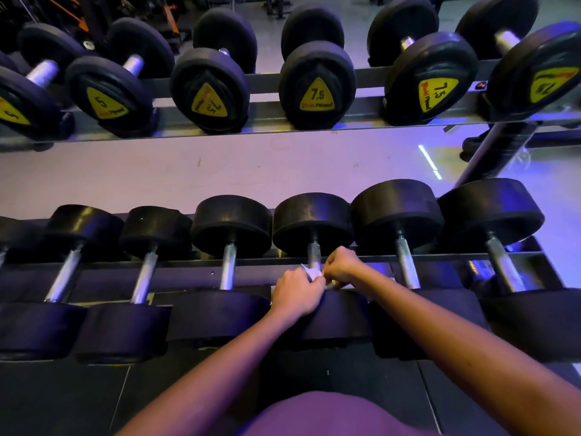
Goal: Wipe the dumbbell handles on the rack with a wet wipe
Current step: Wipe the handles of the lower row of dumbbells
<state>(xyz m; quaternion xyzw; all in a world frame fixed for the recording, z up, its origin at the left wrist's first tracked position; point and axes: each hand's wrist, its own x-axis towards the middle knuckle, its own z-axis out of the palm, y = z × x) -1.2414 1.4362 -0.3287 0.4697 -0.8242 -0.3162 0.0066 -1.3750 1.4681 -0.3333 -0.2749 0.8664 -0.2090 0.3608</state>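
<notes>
Several black dumbbells lie side by side on the lower rack rail (257,260), their silver handles pointing away from me. Both my hands meet over the middle dumbbell's handle (313,253). My left hand (297,294) and my right hand (341,267) each pinch a white wet wipe (312,272) that lies against the near part of that handle. The wipe is mostly hidden between my fingers. The near weight head (336,319) sits under my left wrist.
Neighbouring handles stand left (228,265) and right (406,262) of the one under my hands. An upper rail (267,121) holds more dumbbells with yellow labels (317,95). A slanted rack post (500,152) rises at the right. Dark floor mats lie below me.
</notes>
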